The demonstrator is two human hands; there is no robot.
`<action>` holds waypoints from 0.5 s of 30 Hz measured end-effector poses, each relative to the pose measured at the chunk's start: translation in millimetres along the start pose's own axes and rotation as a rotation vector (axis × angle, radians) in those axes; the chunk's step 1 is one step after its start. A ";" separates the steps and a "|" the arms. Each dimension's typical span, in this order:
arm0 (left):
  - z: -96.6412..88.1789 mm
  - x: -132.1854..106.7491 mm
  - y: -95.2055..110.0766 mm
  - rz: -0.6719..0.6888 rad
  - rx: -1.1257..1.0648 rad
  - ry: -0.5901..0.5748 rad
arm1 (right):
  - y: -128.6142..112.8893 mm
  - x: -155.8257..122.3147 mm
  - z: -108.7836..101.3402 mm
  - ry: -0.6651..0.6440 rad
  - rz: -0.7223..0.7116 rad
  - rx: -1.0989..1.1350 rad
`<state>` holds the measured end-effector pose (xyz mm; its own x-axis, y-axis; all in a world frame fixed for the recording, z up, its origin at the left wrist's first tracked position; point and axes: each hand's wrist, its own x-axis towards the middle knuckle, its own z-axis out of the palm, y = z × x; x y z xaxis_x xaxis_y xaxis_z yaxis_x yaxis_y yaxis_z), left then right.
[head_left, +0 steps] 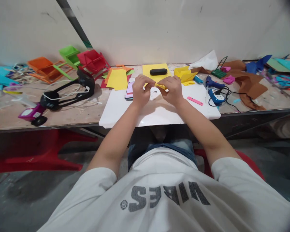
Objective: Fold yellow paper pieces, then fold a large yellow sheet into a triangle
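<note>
A small strip of yellow paper (161, 86) is pinched between my hands above the white board (125, 114). My left hand (141, 90) grips its left end with the fingertips, and my right hand (173, 90) has the other side between thumb and fingers. Beside my left hand lies a phone (129, 90). Beyond the hands, a black oblong case (158, 72) rests on a yellow sheet (147, 68). A folded yellow paper piece (183, 74) stands past my right hand. On the board's right part lies a pink cutter (195, 101).
Small orange (42, 68), green (69, 57) and red (93, 61) paper chairs stand back left. A black lamp-like stand (70, 91) lies in front of them. At right are a glue gun (214, 83), a blue power socket (217, 97) with cords, and brown paper (252, 87).
</note>
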<state>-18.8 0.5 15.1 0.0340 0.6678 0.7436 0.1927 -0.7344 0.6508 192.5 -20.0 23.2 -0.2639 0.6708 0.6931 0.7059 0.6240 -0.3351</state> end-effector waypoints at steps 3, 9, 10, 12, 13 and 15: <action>-2.0 1.1 -1.0 -0.024 -0.020 0.057 | 6.5 2.7 1.7 0.007 0.089 0.080; -2.8 7.2 -9.3 -0.183 -0.122 0.111 | 20.1 10.7 -14.9 -0.006 0.289 0.362; -2.0 7.5 -10.5 -0.207 -0.129 0.071 | 25.0 11.4 -19.8 -0.017 0.323 0.416; -0.7 7.7 -12.1 -0.238 -0.129 -0.006 | 36.8 11.7 -30.6 -0.054 0.396 0.481; -0.6 7.9 -12.6 -0.244 -0.129 -0.025 | 42.8 11.4 -36.3 -0.080 0.430 0.492; -1.7 9.2 -14.1 -0.244 -0.137 -0.005 | 52.9 10.7 -47.2 -0.129 0.475 0.507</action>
<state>-22.9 16.8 13.0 0.0079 0.8272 0.5618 0.0616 -0.5612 0.8254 258.1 1.2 42.9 -0.1012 0.9394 0.3276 0.3791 0.3408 -0.8603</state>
